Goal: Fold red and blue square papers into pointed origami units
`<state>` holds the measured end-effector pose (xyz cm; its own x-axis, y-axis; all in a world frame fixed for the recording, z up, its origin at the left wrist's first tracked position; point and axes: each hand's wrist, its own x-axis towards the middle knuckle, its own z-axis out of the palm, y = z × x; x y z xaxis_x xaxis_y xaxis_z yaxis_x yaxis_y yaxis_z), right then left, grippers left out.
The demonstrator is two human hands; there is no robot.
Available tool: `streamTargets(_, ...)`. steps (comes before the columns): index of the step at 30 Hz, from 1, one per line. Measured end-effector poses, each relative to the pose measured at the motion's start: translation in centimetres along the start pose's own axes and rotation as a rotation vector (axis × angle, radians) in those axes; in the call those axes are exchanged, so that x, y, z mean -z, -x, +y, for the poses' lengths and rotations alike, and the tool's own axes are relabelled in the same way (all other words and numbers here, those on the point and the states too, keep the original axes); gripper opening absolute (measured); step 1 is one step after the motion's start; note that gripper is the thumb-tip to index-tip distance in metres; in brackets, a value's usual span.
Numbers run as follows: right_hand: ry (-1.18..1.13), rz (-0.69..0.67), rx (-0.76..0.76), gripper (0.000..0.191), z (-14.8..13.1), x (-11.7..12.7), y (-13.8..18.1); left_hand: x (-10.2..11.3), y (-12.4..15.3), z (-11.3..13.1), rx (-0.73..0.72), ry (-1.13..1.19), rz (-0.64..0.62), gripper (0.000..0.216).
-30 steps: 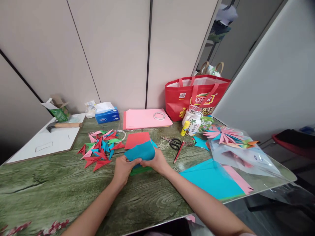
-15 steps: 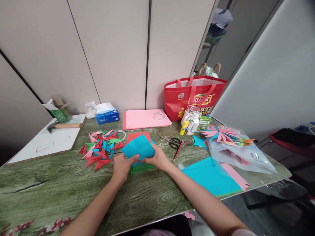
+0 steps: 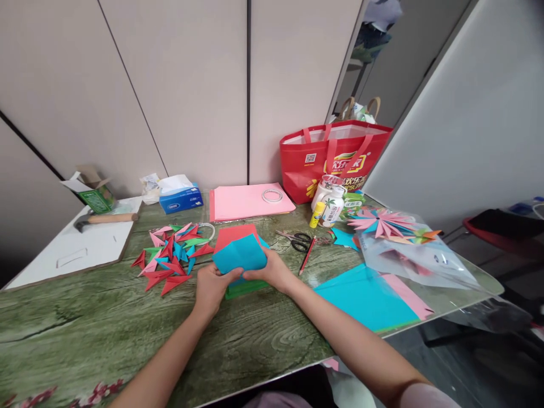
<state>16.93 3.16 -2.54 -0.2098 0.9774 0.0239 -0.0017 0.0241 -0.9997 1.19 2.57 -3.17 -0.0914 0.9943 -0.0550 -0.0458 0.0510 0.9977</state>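
A sheet of blue paper [image 3: 240,253] is held up above the table between both hands. My left hand [image 3: 213,286] grips its lower left edge, thumb in front and fingers behind. On its right side, my right hand [image 3: 273,269] pinches the same sheet, and the two thumbs nearly meet at the bottom. Beneath the hands lie red paper [image 3: 233,233] and green paper [image 3: 246,290], partly covered. To the left rests a pile of folded paper pieces [image 3: 172,256] in red, pink, blue and green.
Scissors [image 3: 297,242], a red pencil [image 3: 306,258] and a glue stick [image 3: 317,215] lie or stand to the right. Pink sheets [image 3: 246,204], a tissue box [image 3: 181,199] and a red bag [image 3: 297,170] line the back. A hammer [image 3: 106,219] rests at left, large blue paper [image 3: 368,300] at right.
The blue sheet is now bowed, its top edge dipping and its face tilted differently. Both hands keep hold of it, with the thumbs slightly closer. The camera view has shifted slightly.
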Motion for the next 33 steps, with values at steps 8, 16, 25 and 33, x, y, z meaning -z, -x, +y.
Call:
streamTargets(8, -0.115, 0.014, -0.157, 0.037, 0.6, -0.2, -0.3, 0.0, 0.0, 0.3, 0.086, 0.085, -0.186, 0.041)
streamTargets(16, -0.154, -0.019, -0.199, 0.033, -0.1, 0.1, -0.2, 0.3, -0.3, 0.2, 0.151, 0.229, -0.298, 0.035)
streamTargets(25, -0.232, 0.036, -0.208, 0.032, -0.8, 0.7, -0.4, 0.8, -0.2, 2.4, 0.198, 0.418, -0.464, 0.033)
streamTargets(33, -0.194, -0.006, -0.14, 0.039, -0.2, 0.1, 0.0, 0.1, 0.2, 1.2, 0.02, 0.077, -0.234, 0.053)
